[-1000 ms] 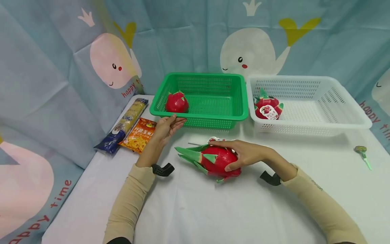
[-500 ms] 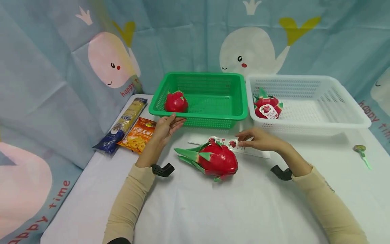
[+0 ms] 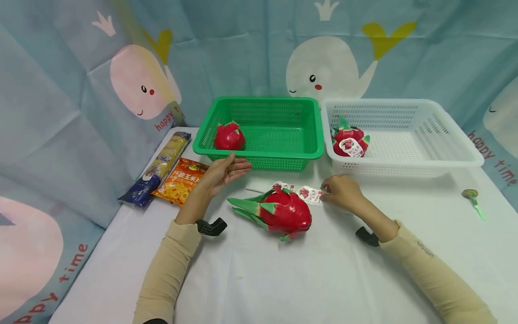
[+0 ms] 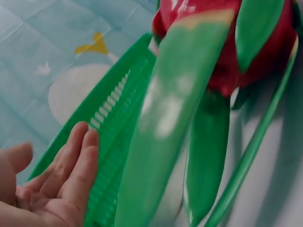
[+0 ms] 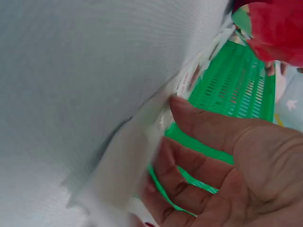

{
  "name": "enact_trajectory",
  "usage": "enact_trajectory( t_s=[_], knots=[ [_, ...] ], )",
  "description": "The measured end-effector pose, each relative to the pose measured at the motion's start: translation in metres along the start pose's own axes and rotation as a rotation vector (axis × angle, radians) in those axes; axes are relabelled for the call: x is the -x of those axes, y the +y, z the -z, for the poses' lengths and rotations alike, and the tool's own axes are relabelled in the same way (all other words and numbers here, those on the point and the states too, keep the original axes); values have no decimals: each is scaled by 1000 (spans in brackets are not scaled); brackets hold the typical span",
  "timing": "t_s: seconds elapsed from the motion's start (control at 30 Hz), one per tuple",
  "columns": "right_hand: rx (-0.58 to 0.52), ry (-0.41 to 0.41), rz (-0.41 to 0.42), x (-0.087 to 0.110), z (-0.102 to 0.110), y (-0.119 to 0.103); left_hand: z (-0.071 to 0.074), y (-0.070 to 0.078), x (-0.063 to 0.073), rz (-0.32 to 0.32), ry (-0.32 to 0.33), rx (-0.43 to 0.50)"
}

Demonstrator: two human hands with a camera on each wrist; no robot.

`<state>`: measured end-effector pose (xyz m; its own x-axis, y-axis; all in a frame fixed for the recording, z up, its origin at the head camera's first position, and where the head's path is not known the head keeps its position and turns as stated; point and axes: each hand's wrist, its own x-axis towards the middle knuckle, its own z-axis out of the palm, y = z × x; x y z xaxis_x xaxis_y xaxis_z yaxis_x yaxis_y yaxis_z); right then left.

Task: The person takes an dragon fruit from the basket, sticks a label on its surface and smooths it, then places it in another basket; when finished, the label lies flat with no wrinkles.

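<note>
A large red dragon fruit [image 3: 289,212] with long green leaves lies on the white table, its leaves pointing left. Behind it is a strip of white stickers [image 3: 309,194] printed with red fruit. My right hand [image 3: 344,191] pinches the strip at its right part; in the right wrist view the pale strip [image 5: 128,156] passes between thumb and curled fingers. My left hand [image 3: 220,175], palm up with straight fingers, stays in front of the green basket [image 3: 259,154], fingertips close to its wall. Inside that basket sits a smaller dragon fruit [image 3: 229,136] without a visible sticker.
Right of the green basket stands a white basket [image 3: 404,163], holding a dragon fruit [image 3: 344,135] with a sticker. An orange snack bag [image 3: 180,182] and a blue-and-yellow pasta pack [image 3: 158,168] lie at the left. A lollipop [image 3: 473,201] is far right. A thin rod [image 3: 254,191] lies behind the leaves.
My right hand let go of the large dragon fruit, moved right and took hold of the sticker strip. The left hand stayed by the green basket. The view shifted slightly.
</note>
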<state>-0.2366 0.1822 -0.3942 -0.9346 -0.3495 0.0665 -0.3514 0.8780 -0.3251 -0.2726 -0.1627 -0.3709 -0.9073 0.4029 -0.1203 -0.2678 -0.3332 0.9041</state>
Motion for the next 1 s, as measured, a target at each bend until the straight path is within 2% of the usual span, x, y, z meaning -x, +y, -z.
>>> enact_trajectory(
  t_s=[0.07,0.1,0.33,0.37,0.43,0.5,0.57,0.7,0.8,0.9,1.0],
  knots=[
    [-30,-5,10,0,-1,0,-4,-2,-1,-27,-57,-161],
    [-54,-8,14,0,-1,1,-6,-3,-1,-62,-84,-261],
    [-296,-49,-4,2,5,5,-30,-13,-10,-496,-215,-1160],
    [-311,-43,-1,3,6,5,-34,-14,-12,-534,-236,-1257],
    [-332,-25,11,4,7,5,-38,-17,-17,-570,-266,-1392],
    [-343,-8,25,5,8,4,-41,-19,-20,-557,-283,-1452],
    [-347,0,29,5,9,3,-41,-21,-22,-528,-285,-1468],
    [-353,4,35,5,12,4,-37,-22,-24,-466,-268,-1461],
    [-310,8,64,5,13,4,-35,-23,-26,-432,-243,-1444],
    [-233,56,173,3,14,-1,-37,-19,-25,-434,-228,-1423],
    [-209,167,335,-2,16,-13,-45,-11,-24,-487,-242,-1418]
  ],
)
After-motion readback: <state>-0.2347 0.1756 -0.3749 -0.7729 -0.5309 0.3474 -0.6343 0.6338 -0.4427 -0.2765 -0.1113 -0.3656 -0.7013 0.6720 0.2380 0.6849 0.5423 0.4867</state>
